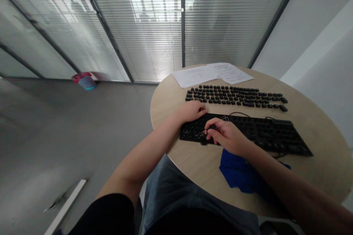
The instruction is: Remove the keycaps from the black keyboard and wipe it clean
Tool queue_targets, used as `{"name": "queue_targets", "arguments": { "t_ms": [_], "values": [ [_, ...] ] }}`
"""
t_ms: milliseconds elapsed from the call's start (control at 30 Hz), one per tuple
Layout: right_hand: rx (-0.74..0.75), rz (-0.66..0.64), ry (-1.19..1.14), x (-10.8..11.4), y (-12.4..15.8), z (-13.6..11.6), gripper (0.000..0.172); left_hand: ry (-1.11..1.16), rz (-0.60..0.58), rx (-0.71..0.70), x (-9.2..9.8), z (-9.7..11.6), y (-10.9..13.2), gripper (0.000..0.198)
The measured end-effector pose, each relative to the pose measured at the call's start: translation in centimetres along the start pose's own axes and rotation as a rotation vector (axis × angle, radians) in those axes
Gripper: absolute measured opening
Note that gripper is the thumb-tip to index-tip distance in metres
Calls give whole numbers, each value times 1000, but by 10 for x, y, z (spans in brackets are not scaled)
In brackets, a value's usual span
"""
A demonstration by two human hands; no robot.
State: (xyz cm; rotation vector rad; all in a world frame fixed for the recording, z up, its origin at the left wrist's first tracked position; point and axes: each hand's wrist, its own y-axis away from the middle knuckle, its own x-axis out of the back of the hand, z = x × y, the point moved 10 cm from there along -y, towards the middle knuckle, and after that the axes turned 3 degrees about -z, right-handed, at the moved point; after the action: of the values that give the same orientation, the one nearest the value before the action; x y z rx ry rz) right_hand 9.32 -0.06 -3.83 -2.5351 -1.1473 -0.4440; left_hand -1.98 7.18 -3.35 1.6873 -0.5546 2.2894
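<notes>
A black keyboard [271,130] lies on the round wooden table, with most or all of its keycaps off at the left end. My left hand [192,110] is closed over its far left edge, fingers curled against it. Over the left part of the keyboard, my right hand [224,134] pinches a small keycap puller [225,118]; thin wire loops stick up behind the fingers. The tool's lower tip points down at the keyboard and is too small to make out clearly. A blue cloth [238,172] lies under my right forearm.
Loose black keycaps [234,97] lie in rows behind the keyboard. Printed paper sheets [198,75] are at the far edge of the table [328,132]. A cable [239,113] curves behind the keyboard. A waste basket [86,80] stands on the floor by the glass wall.
</notes>
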Motion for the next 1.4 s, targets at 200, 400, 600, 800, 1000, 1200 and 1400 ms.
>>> {"name": "queue_targets", "arguments": {
  "t_ms": [200,400,600,800,1000,1200,1400],
  "values": [
    [67,10,178,-4,-5,-18,11,-38,-45,29,-7,1,-2,35],
    [116,10,326,-9,-9,-31,9,-70,-54,44,-7,3,-3,38],
    [94,-11,337,-13,-13,-29,9,-75,-47,42,-8,3,-2,38],
    [91,-32,309,-16,-16,-27,9,-70,-47,36,-10,3,-4,39],
    [171,-60,353,-22,-13,-34,10,-77,-51,30,-10,4,-4,38],
    [190,-6,297,-18,-7,-25,9,-71,-45,36,-11,3,-4,39],
    [207,86,251,-10,-1,-16,14,-60,-26,27,-12,3,-4,37]
  ]
}}
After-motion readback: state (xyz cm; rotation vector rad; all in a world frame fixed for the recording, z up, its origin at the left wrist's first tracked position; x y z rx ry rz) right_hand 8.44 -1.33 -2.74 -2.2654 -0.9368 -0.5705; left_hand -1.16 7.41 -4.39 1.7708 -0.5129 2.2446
